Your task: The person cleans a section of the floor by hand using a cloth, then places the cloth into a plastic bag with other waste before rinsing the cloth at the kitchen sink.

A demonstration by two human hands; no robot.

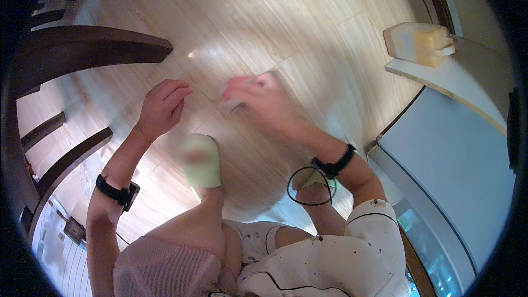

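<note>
My right hand [264, 99], blurred by motion, is closed around a crumpled pink and whitish item [234, 90] over the wood-look floor [231, 12]. What the item is made of cannot be told. To its left, my left hand [164, 105] is held above the floor with its fingers together and slightly bent, and nothing shows in it. A pale green slipper [204, 163] is on the foot below and between the hands. Black straps circle both forearms, and a thin black cable loop hangs by the right one.
Dark wooden furniture legs [111, 45] reach in from the left. On the right, a yellow and white package [418, 43] rests at the end of a white board [445, 76], beside a pale blue-grey cabinet panel [449, 148]. Clear plastic [88, 173] lies at the lower left.
</note>
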